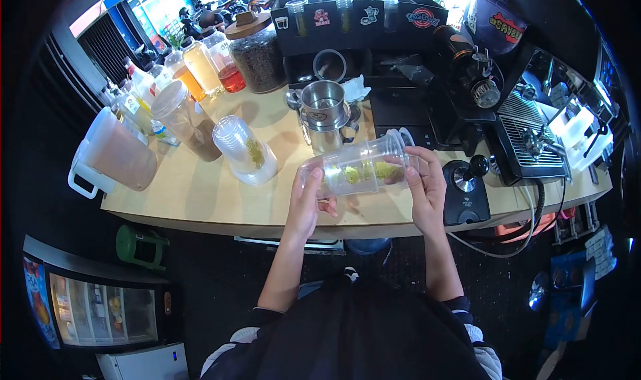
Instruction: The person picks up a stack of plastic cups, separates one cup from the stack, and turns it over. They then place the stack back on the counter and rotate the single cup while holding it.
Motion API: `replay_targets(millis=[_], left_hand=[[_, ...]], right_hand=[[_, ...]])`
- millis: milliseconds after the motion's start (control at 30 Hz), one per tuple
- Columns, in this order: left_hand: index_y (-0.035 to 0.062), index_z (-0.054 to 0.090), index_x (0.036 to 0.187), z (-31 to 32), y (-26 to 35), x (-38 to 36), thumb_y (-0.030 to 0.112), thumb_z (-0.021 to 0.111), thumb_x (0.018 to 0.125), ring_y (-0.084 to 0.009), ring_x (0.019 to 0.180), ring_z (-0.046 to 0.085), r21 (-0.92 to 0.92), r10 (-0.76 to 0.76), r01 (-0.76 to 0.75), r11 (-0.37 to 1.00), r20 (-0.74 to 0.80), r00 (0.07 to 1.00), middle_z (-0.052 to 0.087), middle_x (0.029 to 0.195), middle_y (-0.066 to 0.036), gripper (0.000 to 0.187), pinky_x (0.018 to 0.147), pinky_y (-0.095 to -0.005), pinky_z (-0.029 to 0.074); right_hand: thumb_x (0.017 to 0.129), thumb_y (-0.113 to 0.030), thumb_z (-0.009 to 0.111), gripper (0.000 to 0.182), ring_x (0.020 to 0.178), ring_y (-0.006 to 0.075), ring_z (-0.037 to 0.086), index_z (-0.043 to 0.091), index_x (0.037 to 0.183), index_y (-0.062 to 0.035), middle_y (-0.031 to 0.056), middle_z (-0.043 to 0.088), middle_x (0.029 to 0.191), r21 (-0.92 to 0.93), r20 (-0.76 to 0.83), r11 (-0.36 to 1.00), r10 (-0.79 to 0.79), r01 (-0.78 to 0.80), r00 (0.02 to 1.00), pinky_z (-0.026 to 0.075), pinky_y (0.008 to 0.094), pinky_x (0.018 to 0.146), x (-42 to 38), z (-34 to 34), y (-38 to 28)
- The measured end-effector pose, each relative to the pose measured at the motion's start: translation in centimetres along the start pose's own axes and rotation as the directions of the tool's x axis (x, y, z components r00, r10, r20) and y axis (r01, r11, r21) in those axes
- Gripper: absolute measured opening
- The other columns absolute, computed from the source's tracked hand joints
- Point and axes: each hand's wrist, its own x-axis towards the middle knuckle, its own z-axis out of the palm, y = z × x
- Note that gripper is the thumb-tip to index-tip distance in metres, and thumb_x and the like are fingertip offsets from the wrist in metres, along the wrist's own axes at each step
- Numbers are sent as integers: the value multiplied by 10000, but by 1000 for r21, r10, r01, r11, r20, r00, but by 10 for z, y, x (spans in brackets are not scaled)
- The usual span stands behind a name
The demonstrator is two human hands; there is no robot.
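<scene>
Nested see-through plastic cups (360, 171) with a yellow-green print lie sideways in the air between my two hands, above the front of the wooden counter (200, 203). My left hand (307, 203) is closed around the left end of the cups. At the rim end, my right hand (429, 186) grips with thumb and fingers. Left of them, an upside-down stack of similar cups (244, 151) stands on the counter. Just behind the held cups are steel pitchers (323, 106), partly hidden.
A pitcher with a white handle (120, 156), a brown-filled jar (190, 123), syrup bottles (200, 66) and a bean jar (257, 56) line the left. Rightward stand a tamping stand (465, 190), a grinder (477, 79) and an espresso machine (534, 126). A black cup holder (354, 29) is behind.
</scene>
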Motion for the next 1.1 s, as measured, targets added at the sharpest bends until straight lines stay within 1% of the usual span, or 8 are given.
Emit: replay_targets(millis=[67,400,467,567,700,767,867,1100], left_hand=[[11,389,1194,1,-2,-1,284,529,896,-82,523,524,161,19,-17,987,-13,1000,551,870,-88,427,424,-223,503],[19,416,1157,8,-4,-6,326,503,888,-89,522,511,207,68,-64,976,-11,998,572,860,-92,418,533,-292,560],[5,426,1144,7,-5,-7,322,500,889,-91,527,519,227,96,-94,969,3,995,579,865,-104,413,537,-293,562],[-7,426,1139,6,-10,-7,320,497,891,-93,535,526,235,112,-108,966,-6,994,580,862,-109,416,545,-297,563],[-12,418,1143,4,-11,-8,315,493,894,-96,539,532,235,103,-103,967,13,995,580,854,-111,418,551,-297,564],[-6,410,1151,3,-14,-8,321,492,895,-105,555,544,224,62,-56,973,-21,998,578,872,-114,423,562,-302,567],[2,404,1162,3,-16,-9,307,504,890,-116,573,557,179,54,-50,982,-18,998,575,894,-116,421,578,-317,571],[6,402,1174,3,-13,-11,273,525,883,-123,586,565,207,47,-48,977,7,999,570,902,-110,414,604,-350,574]], right_hand=[[927,-53,454,238,864,147,612,428,1158,-1,148,623,1056,-79,71,992,99,-93,993,485,249,721,-2,-2,-3],[926,-62,471,202,860,121,607,459,1114,10,138,643,1008,-121,127,992,56,-41,990,481,239,712,-1,-7,-7],[929,-65,468,200,881,125,606,458,1109,21,139,640,1011,-240,140,970,54,-19,989,488,255,737,-3,-11,-6],[920,-52,480,201,848,119,614,450,1104,24,123,639,961,-246,88,968,-33,54,996,483,238,693,-4,-7,-4],[904,-33,498,200,817,118,624,445,1089,20,117,632,906,-199,21,980,-19,23,1000,470,210,655,-5,-7,-8],[880,8,498,208,784,121,628,437,1078,20,103,612,864,-275,27,961,9,-1,1000,463,193,646,-4,-9,-10],[839,54,511,218,780,114,619,456,1047,22,83,596,868,-136,72,985,116,-106,991,476,204,678,-4,-9,-15],[764,92,580,175,768,89,599,533,918,23,55,587,870,-113,26,987,114,-111,993,488,218,703,-5,-9,-6]])
